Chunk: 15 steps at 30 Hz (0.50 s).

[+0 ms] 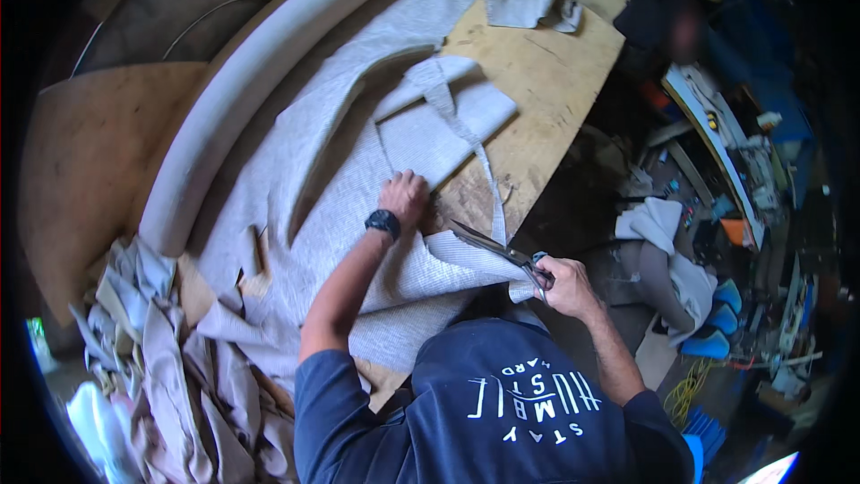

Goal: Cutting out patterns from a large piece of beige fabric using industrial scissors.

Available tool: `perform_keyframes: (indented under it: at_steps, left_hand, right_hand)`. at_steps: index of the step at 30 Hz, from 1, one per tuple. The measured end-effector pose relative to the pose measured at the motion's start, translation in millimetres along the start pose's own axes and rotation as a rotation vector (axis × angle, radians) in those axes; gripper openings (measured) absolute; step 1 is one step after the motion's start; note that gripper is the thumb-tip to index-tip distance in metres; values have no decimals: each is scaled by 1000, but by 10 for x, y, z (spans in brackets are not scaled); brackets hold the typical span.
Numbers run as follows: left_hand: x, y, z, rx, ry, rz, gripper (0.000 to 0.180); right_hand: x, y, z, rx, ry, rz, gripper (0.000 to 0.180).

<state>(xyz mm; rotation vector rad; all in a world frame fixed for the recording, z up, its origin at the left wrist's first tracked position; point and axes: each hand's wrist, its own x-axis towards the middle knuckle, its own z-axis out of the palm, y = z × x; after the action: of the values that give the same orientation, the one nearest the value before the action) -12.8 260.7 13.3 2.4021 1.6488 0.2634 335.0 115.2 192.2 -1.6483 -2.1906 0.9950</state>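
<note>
Scrap pile (170, 367): beige offcuts heaped at the table's left corner, so plenty of trimming looks done already.
Foam piece (260, 81): long curved roll lying along the fabric's far edge.
Left hand (403, 197): pressed flat on the grey fabric (358, 179), holding it down.
Right hand (564, 285): closed around the scissors (493, 246), blades open on the fabric edge; the cut looks partway through.
Table (546, 81): bare plywood.
Room: cluttered workshop floor at right.

Grey ribbed fabric (358, 179) lies spread flat across a plywood tabletop (537, 72), its near edge partly cut, as dark metal scissors (493, 244) lie blades open against that edge.
</note>
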Motion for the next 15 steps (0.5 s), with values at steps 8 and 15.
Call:
perform_keyframes:
  at_steps: [8, 15]
  left_hand:
    - [2063, -1912, -1570, -327, 959, -554, 20]
    - [755, -1565, -1530, -183, 849, -175, 47]
  right_hand:
    - [679, -27, -22, -54, 265, -107, 20]
    - [1899, -177, -250, -150, 369, -148, 17]
